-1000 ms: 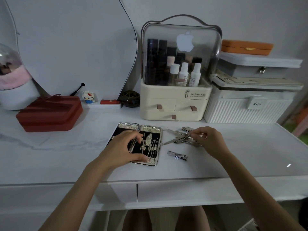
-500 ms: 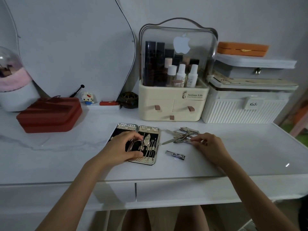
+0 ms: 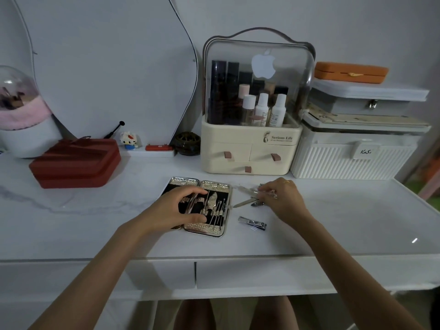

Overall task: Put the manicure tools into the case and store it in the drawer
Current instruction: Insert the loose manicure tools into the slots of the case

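The open manicure case [image 3: 215, 185] lies flat at the middle of the white table, with several metal tools strapped in its right half. My left hand [image 3: 175, 209] rests on the case across its hinge, index finger and thumb curved over the black lining; it hides most of the left half. Just right of the case lies a small pile of loose metal tools [image 3: 247, 200]. My right hand [image 3: 284, 198] is on that pile, its fingertips pinching one of the tools. A nail clipper [image 3: 252, 223] lies alone nearer to me. Two shut drawers [image 3: 250, 272] sit under the tabletop.
Behind the tools stands a cream cosmetics organizer [image 3: 250, 148] with bottles under a clear lid, and white storage boxes [image 3: 352, 158] to its right. A red box [image 3: 76, 163] sits at the left, with a mirror [image 3: 107, 67] behind it. My knees show below the table edge.
My right hand has shifted slightly over the tool pile and closed its fingertips on a tool. My left hand has stayed on the case.
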